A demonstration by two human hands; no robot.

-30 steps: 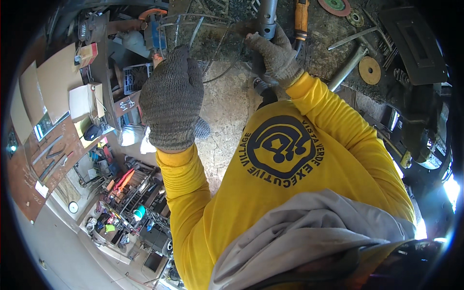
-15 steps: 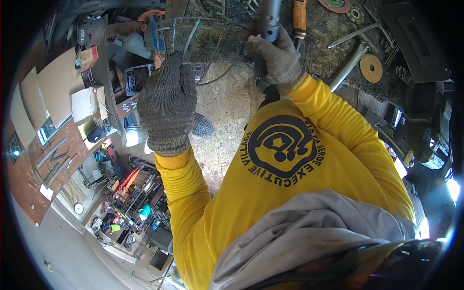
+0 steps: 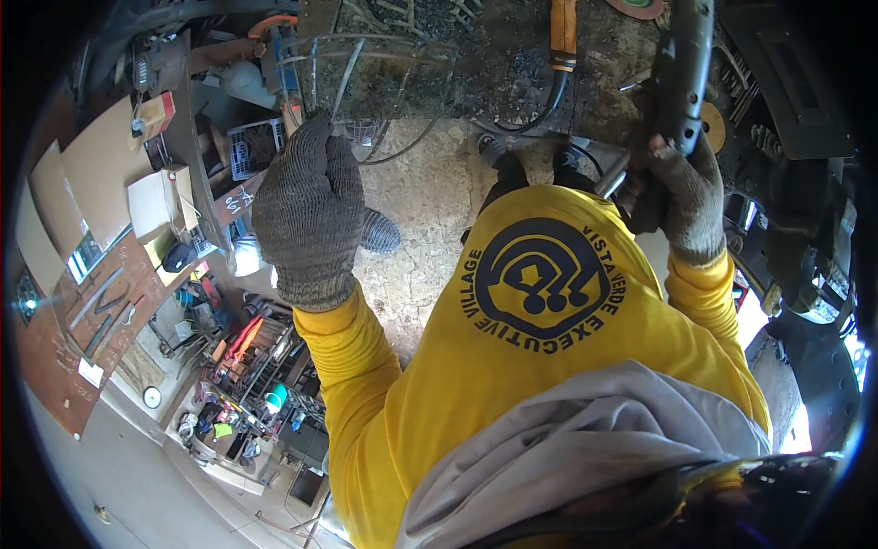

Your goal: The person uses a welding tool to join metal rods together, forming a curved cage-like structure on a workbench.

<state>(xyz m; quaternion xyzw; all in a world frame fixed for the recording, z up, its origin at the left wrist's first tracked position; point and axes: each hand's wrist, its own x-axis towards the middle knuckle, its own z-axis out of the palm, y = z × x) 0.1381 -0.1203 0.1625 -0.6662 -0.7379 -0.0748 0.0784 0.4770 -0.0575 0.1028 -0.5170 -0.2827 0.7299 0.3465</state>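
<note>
My left hand [image 3: 307, 215], in a grey-brown knit glove, is raised at the left with its back facing up. Its thumb sticks out to the right, apart from the fingers, and nothing shows in its grasp. Just beyond the fingertips is a frame of thin curved metal rods [image 3: 361, 55]; touching or apart, I cannot tell. At the right, my gloved right hand [image 3: 690, 197] is closed around a grey metal tube with holes [image 3: 690, 73]. Its dark lower part is partly covered by the fingers.
A dark, gritty worktop [image 3: 512, 78] runs across the far side. On it lie an orange-handled tool [image 3: 563, 32] with a black cable, a tan disc [image 3: 712, 126] and a reddish disc [image 3: 637, 7]. Cardboard sheets [image 3: 110, 169] and a dark crate [image 3: 254, 148] stand left.
My right hand has carried the perforated metal tube rightward and closer to my body, uncovering the cable and my feet. My left hand has barely shifted.
</note>
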